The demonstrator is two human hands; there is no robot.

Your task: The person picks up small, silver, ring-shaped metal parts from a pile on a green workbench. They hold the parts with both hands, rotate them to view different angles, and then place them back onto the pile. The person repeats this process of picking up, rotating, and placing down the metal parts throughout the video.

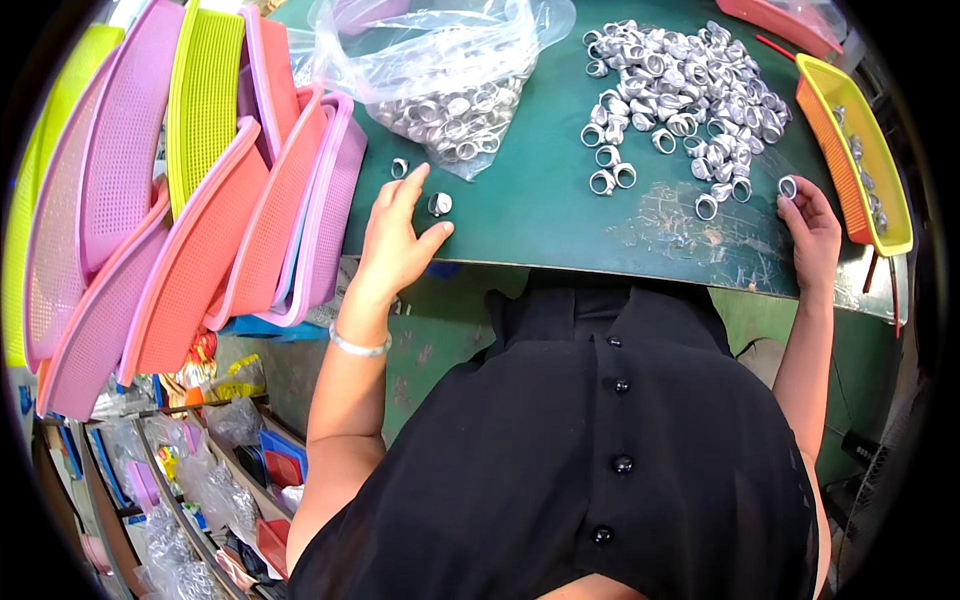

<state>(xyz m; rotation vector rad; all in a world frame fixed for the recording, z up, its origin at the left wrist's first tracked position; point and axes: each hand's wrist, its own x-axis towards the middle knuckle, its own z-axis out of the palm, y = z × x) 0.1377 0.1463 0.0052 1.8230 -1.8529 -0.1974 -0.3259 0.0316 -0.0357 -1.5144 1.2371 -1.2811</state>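
Note:
My right hand [815, 230] pinches a silver ring [787, 187] between thumb and fingertips, just left of a yellow basket [882, 170]. Its forearm comes up along the right side. On the left, my left hand [398, 235] rests over the green table [520, 215] with its fingers apart, holding nothing. One loose ring [440, 204] lies close to its thumb and fingers, and another ring [400, 168] sits just beyond the fingertips. A large pile of silver rings [690, 90] spreads over the far right of the table. More rings fill a clear plastic bag [450, 110] at the far middle.
Stacked pink, purple and lime plastic baskets [205, 250] crowd the left edge. Rings also lie inside the yellow basket. A pink tray [785, 25] stands at the far right corner. Lower left, shelves [180, 490] hold bagged goods and small coloured trays.

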